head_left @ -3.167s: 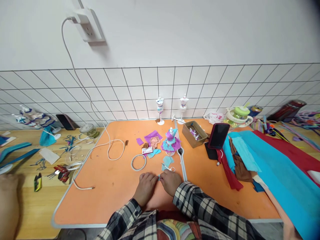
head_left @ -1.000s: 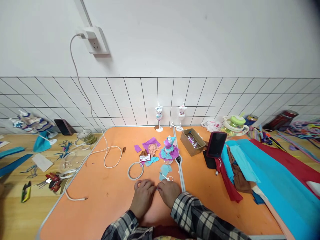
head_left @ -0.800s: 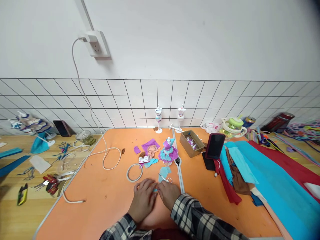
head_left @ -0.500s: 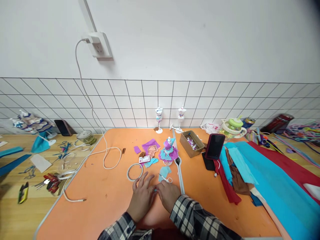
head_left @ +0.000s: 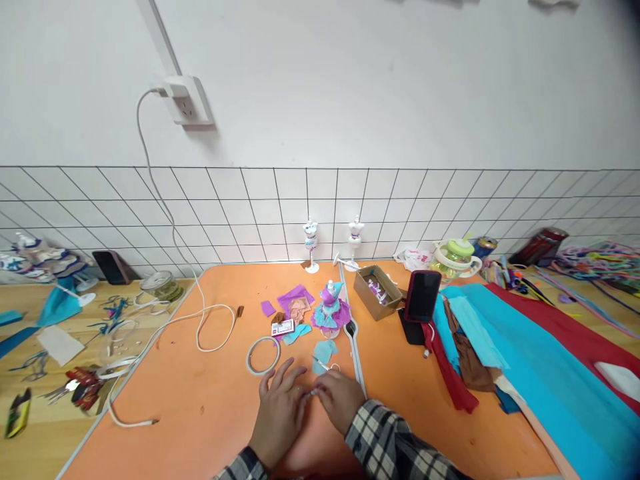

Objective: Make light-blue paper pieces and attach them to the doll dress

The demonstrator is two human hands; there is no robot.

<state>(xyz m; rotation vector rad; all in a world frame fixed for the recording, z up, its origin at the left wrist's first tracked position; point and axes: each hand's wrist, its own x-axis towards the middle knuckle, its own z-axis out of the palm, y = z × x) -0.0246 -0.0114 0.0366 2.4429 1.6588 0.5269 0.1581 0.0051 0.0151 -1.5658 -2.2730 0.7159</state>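
My left hand (head_left: pixel 281 417) is over the orange mat near its front edge, thumb and index finger pinched at a tiny light-blue piece and the other fingers raised. Against it, my right hand (head_left: pixel 340 400) pinches at the same small piece, which is mostly hidden between the fingertips. Just beyond my right hand lie small white scissors (head_left: pixel 326 364) on a pale blue fabric scrap (head_left: pixel 325 349). A roll of tape (head_left: pixel 263 355) rests flat beyond my left hand. Farther back stands a small dress form (head_left: pixel 331 310) in a purple and turquoise dress.
Two bare white dress forms (head_left: pixel 311 245) stand near the tiled wall. A cardboard box (head_left: pixel 377 293), a phone on a stand (head_left: pixel 422 297) and long blue fabric (head_left: pixel 560 380) are to the right. A white cable (head_left: pixel 203 313) curls across the left side.
The view has shifted a little, so the table things sit lower and slightly to the left. Both hands keep their pinch close together, with little other movement.
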